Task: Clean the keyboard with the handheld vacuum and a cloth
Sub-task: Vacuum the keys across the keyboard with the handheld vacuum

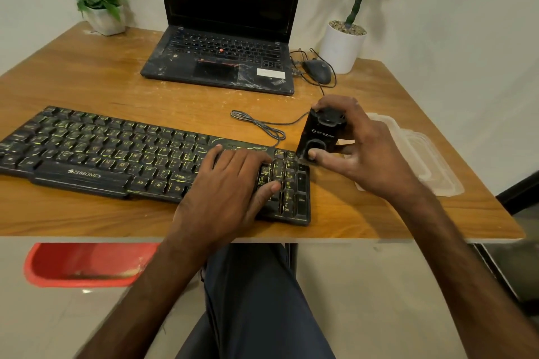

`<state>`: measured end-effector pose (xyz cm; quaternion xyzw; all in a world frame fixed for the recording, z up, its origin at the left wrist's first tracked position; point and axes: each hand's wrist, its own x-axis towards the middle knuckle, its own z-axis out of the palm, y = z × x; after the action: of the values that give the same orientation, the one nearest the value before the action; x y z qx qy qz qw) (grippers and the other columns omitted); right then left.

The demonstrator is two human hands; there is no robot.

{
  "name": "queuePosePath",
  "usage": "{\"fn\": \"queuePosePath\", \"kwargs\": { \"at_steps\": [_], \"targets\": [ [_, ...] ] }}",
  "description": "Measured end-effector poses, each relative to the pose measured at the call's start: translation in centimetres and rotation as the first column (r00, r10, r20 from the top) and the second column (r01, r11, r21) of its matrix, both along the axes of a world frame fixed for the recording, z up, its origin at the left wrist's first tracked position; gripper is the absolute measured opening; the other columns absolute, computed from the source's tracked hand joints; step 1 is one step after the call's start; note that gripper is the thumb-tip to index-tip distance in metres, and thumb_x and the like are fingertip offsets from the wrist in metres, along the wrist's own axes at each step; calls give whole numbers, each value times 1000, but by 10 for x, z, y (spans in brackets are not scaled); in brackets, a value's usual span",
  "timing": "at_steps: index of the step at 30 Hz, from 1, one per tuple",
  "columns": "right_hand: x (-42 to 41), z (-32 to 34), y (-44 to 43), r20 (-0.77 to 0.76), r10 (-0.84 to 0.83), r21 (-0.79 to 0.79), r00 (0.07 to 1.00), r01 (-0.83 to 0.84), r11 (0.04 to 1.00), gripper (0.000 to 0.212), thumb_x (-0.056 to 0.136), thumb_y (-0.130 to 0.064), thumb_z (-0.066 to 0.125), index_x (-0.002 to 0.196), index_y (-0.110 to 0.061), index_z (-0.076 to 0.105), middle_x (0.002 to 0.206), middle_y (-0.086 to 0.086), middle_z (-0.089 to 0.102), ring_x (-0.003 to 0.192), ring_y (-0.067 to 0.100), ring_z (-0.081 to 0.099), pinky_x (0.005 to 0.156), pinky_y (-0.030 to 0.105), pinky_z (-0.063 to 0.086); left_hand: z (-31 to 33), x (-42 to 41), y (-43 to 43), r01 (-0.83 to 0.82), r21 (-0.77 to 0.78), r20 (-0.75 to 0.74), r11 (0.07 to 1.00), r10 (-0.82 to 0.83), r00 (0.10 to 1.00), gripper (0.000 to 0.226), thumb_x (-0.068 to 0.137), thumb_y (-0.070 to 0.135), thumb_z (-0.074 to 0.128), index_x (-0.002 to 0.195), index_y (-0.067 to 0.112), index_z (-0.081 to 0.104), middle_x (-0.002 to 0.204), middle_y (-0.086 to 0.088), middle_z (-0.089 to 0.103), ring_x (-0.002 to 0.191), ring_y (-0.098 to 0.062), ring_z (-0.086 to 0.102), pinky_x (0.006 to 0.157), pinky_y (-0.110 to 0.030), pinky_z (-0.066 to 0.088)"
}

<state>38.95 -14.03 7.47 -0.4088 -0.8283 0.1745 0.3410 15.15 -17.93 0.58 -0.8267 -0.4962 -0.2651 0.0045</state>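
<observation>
We see our left grip (233, 181) lying flat on the right end of the keyboard (102, 151), fingers straight over the keys and holding nothing. Our right grip (364, 151) curls round the small black handheld vacuum (319, 137), fingers over its top, thumb on its lower front; it stands tilted at the keyboard's far right corner. The keyboard lies along the near edge of the surface (116, 79). We read "ZEBRONICS" on the keyboard's front and "STRIFF" on the vacuum

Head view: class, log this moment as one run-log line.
left hand: flat on keyboard | right hand: grips handheld vacuum | vacuum position: keyboard's right end
</observation>
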Motion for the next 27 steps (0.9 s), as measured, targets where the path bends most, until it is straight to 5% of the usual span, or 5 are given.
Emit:
{"fn": "queuePosePath", "kwargs": {
  "at_steps": [8,14,19,24,27],
  "targets": [
    [20,20,-9,360,26,8,932,-31,999,65,81,-20,78,132,-40,42,110,-16,57,98,11,64,80,33,58,1,1,-1,-15,-6,-10,1000,14,1000,57,104,55,22,126,15,56,117,-6,65,109,-26,62,110,-56,38],
    [0,8,-6,117,99,-45,988,-94,995,63,82,-16,79,132,-33,44,118,-10,59,105,4,63,83,20,56,1,1,-1,-10,-6,-14,1000,10,1000,60,105,57,19,126,15,56,116,-6,65,109,-26,62,109,-55,38],
    [-2,6,13,187,-76,97,979,59,994,64,85,-16,76,136,-32,41,117,-5,61,99,13,64,79,38,60,1,1,-2,-3,-4,-15,1000,3,1000,60,105,57,18,126,15,56,116,-6,65,108,-26,62,110,-54,37],
    [-1,7,9,-4,-13,-37,1000,12,999,65,81,-11,80,130,-34,44,109,-18,56,95,4,67,68,17,57,0,1,-2,-9,-1,-17,1000,9,1000,56,105,55,21,126,16,55,115,-5,66,108,-25,62,109,-55,39],
    [-2,2,10,78,-50,-30,996,53,998,64,83,-12,78,132,-33,43,111,-15,58,95,6,66,72,23,59,-1,1,-2,-3,9,-14,1000,4,1000,55,104,55,23,126,16,55,115,-5,65,107,-25,62,109,-55,39]
  ]
}}
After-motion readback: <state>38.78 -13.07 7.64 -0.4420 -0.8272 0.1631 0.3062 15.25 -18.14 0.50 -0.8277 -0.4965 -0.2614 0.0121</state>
